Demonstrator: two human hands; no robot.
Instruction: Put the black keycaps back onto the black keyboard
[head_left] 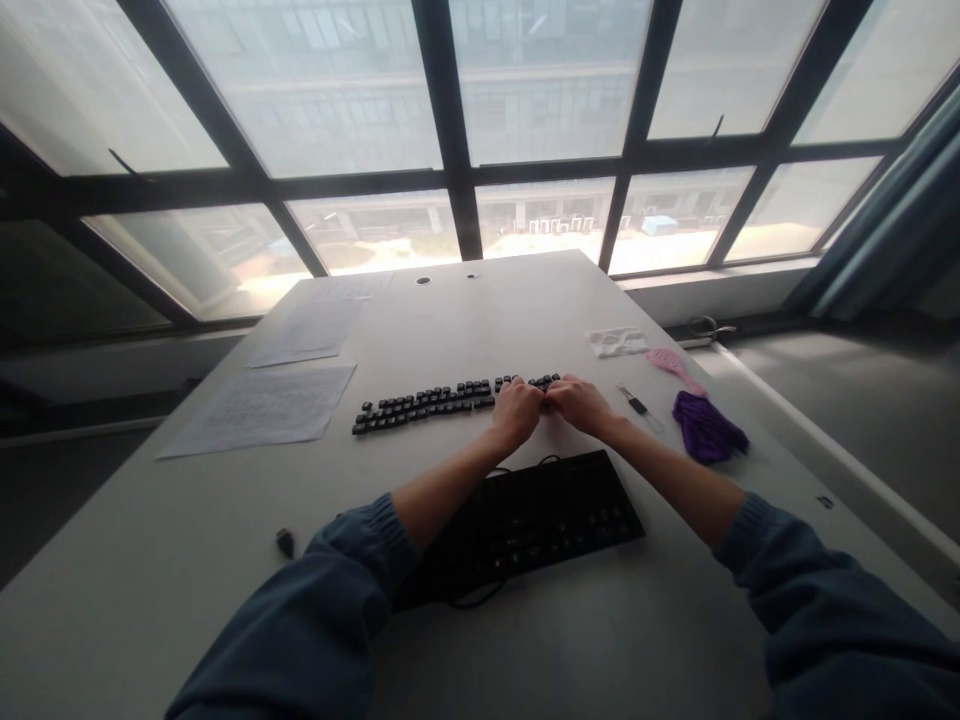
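Note:
Rows of loose black keycaps [427, 404] lie in a long band across the middle of the white table [480, 320]. My left hand [516, 412] and my right hand [577, 404] meet at the right end of that band, fingers curled down onto the keycaps; whether either grips a keycap is hidden. A black keyboard base [540, 520] with its cable lies nearer to me, under my forearms.
Printed paper sheets [262, 405] lie at the left. At the right are a keycap puller [637, 405], a purple cloth [705, 428], a pink brush [675, 368] and a clear plastic bag [616, 342]. A small dark object [285, 541] sits front left. Windows stand beyond the far edge.

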